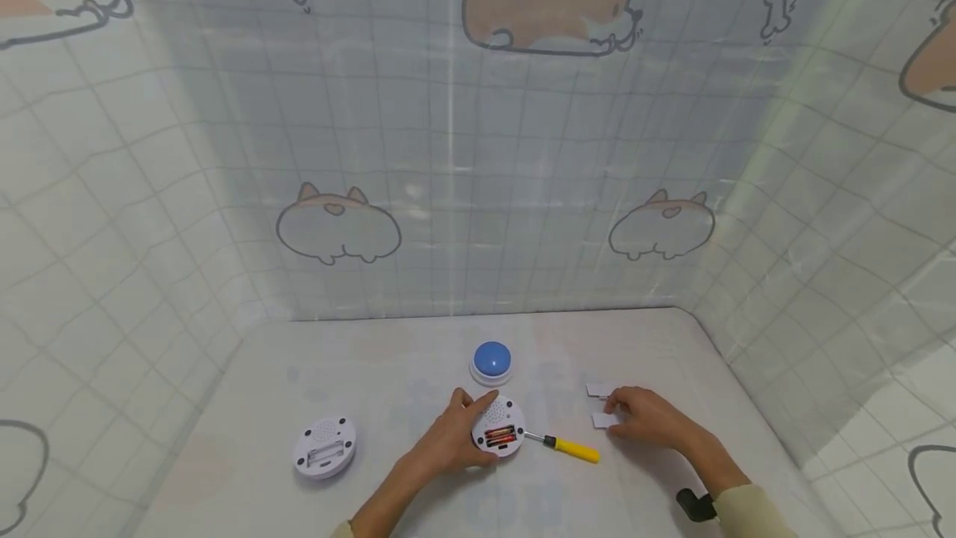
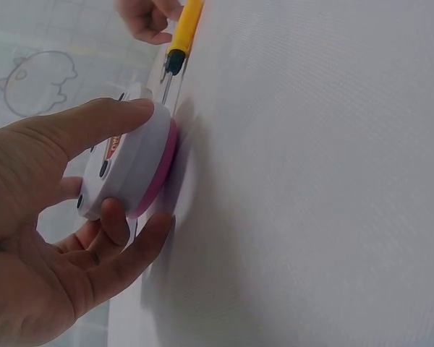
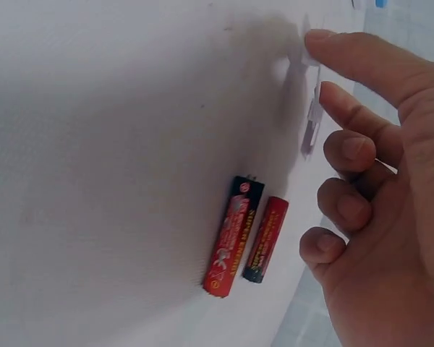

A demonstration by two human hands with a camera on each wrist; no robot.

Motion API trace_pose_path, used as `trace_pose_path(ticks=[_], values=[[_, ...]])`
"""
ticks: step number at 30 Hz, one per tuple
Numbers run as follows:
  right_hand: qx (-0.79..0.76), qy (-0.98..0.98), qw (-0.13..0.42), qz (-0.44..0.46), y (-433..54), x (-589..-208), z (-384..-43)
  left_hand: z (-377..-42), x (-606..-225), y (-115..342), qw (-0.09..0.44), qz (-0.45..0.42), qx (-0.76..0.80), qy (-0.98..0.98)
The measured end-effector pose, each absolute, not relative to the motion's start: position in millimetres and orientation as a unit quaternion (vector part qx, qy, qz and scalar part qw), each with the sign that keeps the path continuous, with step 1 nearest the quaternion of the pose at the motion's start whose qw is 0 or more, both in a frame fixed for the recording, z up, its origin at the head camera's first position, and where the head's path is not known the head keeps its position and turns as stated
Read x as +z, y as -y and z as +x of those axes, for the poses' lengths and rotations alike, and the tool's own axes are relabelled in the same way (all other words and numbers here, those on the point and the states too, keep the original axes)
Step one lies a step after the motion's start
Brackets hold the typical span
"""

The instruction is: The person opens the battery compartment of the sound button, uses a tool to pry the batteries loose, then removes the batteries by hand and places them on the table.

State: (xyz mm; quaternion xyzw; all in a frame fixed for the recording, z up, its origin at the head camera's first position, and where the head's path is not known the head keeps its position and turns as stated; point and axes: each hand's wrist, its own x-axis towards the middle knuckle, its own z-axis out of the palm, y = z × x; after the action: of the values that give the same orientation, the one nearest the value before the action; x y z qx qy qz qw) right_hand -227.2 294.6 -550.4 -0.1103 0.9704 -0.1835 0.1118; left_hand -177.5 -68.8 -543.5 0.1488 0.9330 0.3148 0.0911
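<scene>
My left hand (image 1: 453, 436) grips a round white push button (image 1: 487, 422), thumb and fingers on its sides. It lies upside down, battery compartment uncovered with red batteries (image 1: 500, 436) inside; its pink side shows in the left wrist view. A screwdriver (image 1: 575, 448) with a yellow handle lies with its tip against this button. Over at the right, thumb and forefinger of my right hand (image 1: 646, 418) pinch a small white battery cover (image 1: 603, 420); the other fingers curl in. A second white cover (image 1: 597, 390) lies just behind it.
A blue-domed push button (image 1: 492, 359) stands upright behind my left hand. Far left lies another overturned white button (image 1: 324, 448), its battery slot bare. Two loose batteries (image 3: 233, 235) of different sizes lie near my right hand. Patterned curtains (image 1: 478, 131) enclose the back and sides.
</scene>
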Motion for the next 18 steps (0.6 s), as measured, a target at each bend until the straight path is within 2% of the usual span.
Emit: trace_pose_path(ticks=[18], values=[[-0.193,-0.969,0.118,-0.101,-299.3,-553.4,-228.9,-177.2,-545.6,69.3,0.090,0.155,0.311,-0.933]])
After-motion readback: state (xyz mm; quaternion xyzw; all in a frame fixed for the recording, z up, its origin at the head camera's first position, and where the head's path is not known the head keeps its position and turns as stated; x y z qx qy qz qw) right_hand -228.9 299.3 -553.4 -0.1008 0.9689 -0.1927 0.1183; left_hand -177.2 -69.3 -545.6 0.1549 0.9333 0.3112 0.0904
